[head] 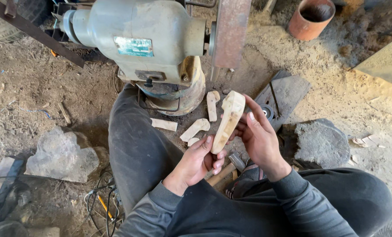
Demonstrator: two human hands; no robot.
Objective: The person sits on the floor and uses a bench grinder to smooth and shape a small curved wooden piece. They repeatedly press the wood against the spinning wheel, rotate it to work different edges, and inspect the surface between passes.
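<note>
Both hands are up in front of the grinder, and between them is a pale carved wooden piece (pixel 227 120), held tilted, its broad end toward the machine. The left hand (pixel 196 163) is clamped on the lower end, thumb pressed on the near face; its fingers curl underneath, out of sight. The right hand (pixel 261 137) sits behind the upper half, fingers spread and loosely bent, touching the back edge; whether it truly grips is hard to tell, since the wood covers the contact.

Just beyond, the bench grinder (pixel 145 39) fills the top of the view, its left end cut off by the frame. Its rust-coloured wheel (pixel 231 31) shows only edge-on and runs out past the top. On the dirt floor (pixel 37 87) by its base lie more pale wooden offcuts (pixel 196 128), one standing near the wheel. A hammer (pixel 231 166) pokes out under the hands, its handle mostly hidden by the dark sleeves. A grey stone (pixel 62 156) lies to the left, another stone (pixel 321 142) to the right. A rusty pot (pixel 311 18) is clipped by the upper edge.
</note>
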